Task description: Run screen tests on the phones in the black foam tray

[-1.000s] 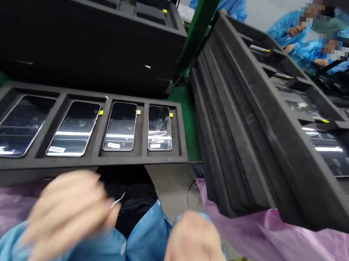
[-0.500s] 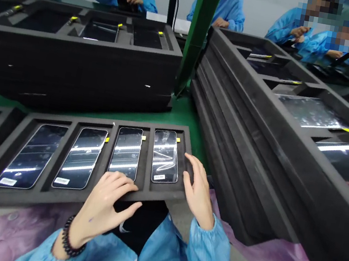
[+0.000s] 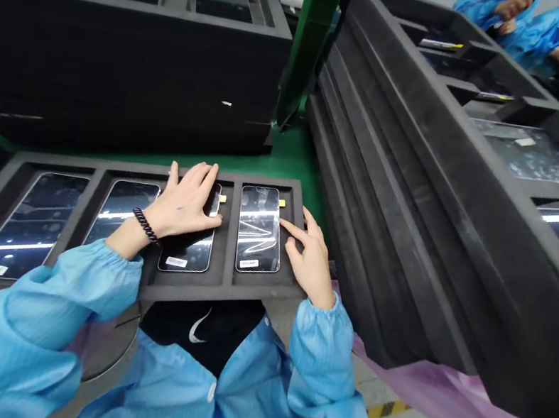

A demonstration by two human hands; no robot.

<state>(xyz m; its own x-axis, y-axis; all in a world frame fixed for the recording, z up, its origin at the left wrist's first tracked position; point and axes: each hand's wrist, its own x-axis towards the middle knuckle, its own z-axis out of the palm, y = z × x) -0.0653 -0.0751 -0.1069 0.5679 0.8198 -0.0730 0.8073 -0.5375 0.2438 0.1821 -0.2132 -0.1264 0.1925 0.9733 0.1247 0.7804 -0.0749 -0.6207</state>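
The green desk (image 3: 298,146) carries a foam tray (image 3: 222,290). Left hand (image 3: 187,203) and right hand (image 3: 310,256): apart, unclosed. The left spreads over the tray's next-to-end phone (image 3: 190,252), 12 o'clock half; the right's index finger (image 3: 293,229) is at 3 o'clock of the end phone (image 3: 260,231).

A white Nike swoosh (image 3: 193,332) shows on the black shirt (image 3: 166,326) under the blue coat (image 3: 171,392), and the small white labels (image 3: 249,263) at the lower ends of three phone screens (image 3: 260,231) in the near tray (image 3: 211,289) carry print too small to read.
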